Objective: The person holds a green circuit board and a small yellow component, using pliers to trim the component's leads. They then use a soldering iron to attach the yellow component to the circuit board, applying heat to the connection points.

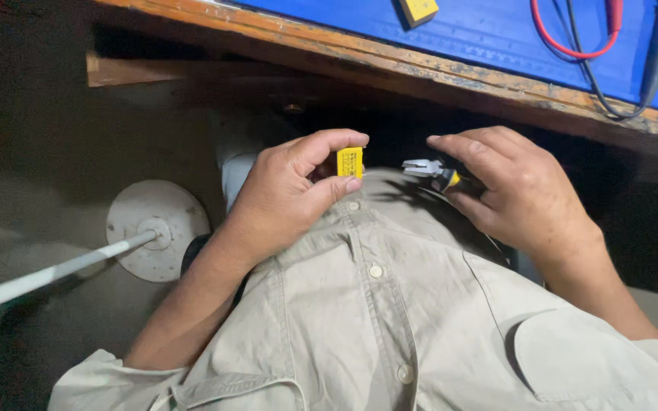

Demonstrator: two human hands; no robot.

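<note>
My left hand [291,194] pinches a small yellow box-shaped part [349,162] between thumb and forefinger, held in front of my beige shirt below the table edge. My right hand [512,190] grips small pliers [428,170] with a yellow-and-black handle; their metal jaws point left toward the yellow part, a short gap away. Both hands hover over my lap, close together.
A worn wooden table edge [420,65] runs across the top, covered by a blue mat [496,34]. On the mat lie another yellow part [417,10] and red and black cables [595,53]. A white round base with a pole [158,228] stands on the floor at left.
</note>
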